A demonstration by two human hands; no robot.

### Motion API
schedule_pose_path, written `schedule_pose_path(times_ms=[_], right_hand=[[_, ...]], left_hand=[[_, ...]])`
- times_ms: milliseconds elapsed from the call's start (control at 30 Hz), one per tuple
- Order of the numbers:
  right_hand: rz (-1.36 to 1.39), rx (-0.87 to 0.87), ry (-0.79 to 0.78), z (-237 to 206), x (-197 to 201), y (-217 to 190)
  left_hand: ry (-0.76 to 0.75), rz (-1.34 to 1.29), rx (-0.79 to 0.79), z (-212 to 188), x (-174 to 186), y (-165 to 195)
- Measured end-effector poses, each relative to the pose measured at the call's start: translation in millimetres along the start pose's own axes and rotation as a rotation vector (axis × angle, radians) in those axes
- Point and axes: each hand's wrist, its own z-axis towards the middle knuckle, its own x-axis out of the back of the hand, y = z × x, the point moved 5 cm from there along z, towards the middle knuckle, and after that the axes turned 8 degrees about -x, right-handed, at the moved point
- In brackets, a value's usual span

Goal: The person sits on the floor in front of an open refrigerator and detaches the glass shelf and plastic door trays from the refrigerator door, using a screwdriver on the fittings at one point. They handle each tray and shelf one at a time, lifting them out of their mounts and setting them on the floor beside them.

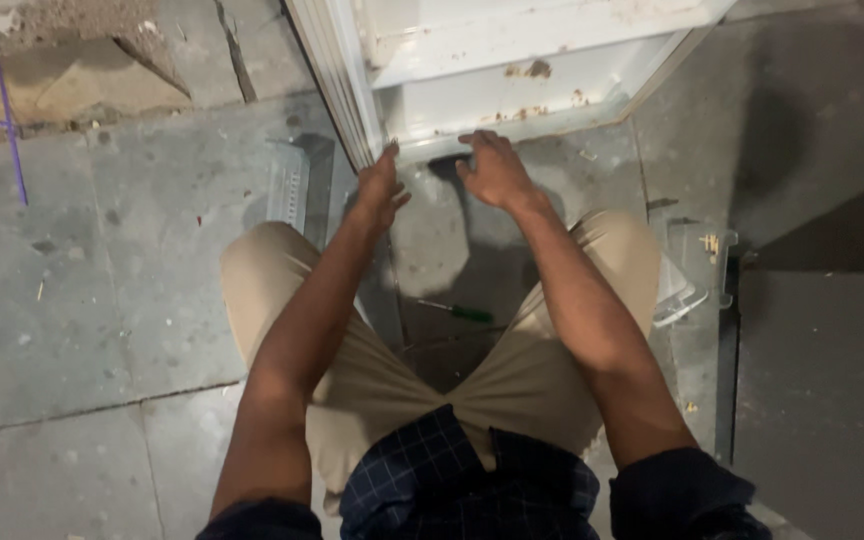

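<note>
Both my hands rest on the bottom edge of the white rusty cabinet (512, 60): left hand (380, 190) and right hand (494, 170) lie open, gripping nothing. Green screwdriver (460, 312) lies unused on the floor (102, 300) between my knees, so I judge the work is hardly started.

White cabinet (512, 60): painted metal, rust-spotted, chipped. Floor (82, 300): rough matt concrete slabs, dusty. Screwdriver (457, 311): glossy green plastic handle, metal shaft. Trousers (382, 380): matt beige cloth. Tray (687, 275): clear plastic.

Tan trousers (512, 385), dk navy checked shirt (432, 480), sleeves pushed up
</note>
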Motion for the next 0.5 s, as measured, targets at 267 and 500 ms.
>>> schedule_pose_path(times_ms=[267, 500], right_hand=[[0.061, 0.055, 0.055, -8.7, 6.4, -6.4], [0.08, 0.049, 0.049, -7.6, 3.6, -7.7]], left_hand=[[-0.058, -0.236, 0.01, 7.4, -0.2, 7.3], [-0.119, -0.203, -0.142, -11.0, -10.4, 40.7]])
